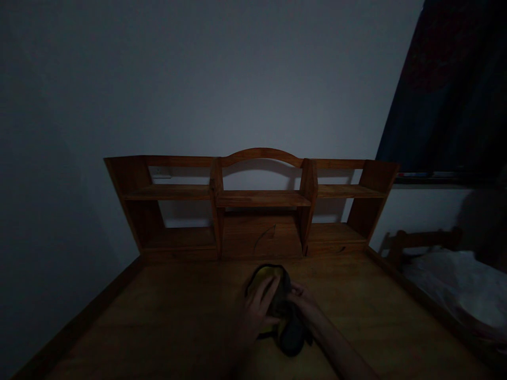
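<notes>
A dark pouch with a yellow inside (277,306) lies on the wooden desk (166,316) in front of me. My left hand (255,311) rests on its left side, fingers stretched over the yellow part. My right hand (303,303) grips the dark fabric at its right edge with bent fingers. The room is very dim, so the object's exact kind is hard to make out.
A wooden shelf unit (257,206) with several compartments stands at the back of the desk against a pale wall. A bed with light bedding (455,285) lies to the right. A dark curtain (451,89) hangs at the upper right.
</notes>
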Demonstrator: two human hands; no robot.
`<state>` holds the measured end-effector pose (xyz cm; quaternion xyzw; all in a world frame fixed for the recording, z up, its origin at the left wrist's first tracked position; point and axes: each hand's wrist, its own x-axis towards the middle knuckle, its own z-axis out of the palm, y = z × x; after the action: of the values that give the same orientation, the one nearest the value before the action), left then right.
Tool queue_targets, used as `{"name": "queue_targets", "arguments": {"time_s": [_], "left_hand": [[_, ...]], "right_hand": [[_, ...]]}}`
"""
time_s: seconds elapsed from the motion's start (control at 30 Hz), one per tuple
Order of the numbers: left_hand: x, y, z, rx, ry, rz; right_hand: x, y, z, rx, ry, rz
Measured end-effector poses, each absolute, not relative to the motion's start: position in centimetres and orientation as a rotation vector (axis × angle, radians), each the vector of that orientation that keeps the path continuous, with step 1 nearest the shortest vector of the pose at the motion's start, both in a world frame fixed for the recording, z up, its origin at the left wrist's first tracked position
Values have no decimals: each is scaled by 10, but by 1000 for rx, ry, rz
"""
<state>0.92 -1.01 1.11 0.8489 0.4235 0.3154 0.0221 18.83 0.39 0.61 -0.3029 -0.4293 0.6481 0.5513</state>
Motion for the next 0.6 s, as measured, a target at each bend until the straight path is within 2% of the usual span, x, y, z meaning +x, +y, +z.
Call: {"name": "queue_targets", "arguments": {"time_s": [0.3,0.6], "left_hand": [[9,-10,11,2789,1292,960],[11,0,-13,2608,1329,1127]], "right_hand": [[189,6,2,-893,-1266,1225],[189,1,7,-1019,-1282,1032]]}}
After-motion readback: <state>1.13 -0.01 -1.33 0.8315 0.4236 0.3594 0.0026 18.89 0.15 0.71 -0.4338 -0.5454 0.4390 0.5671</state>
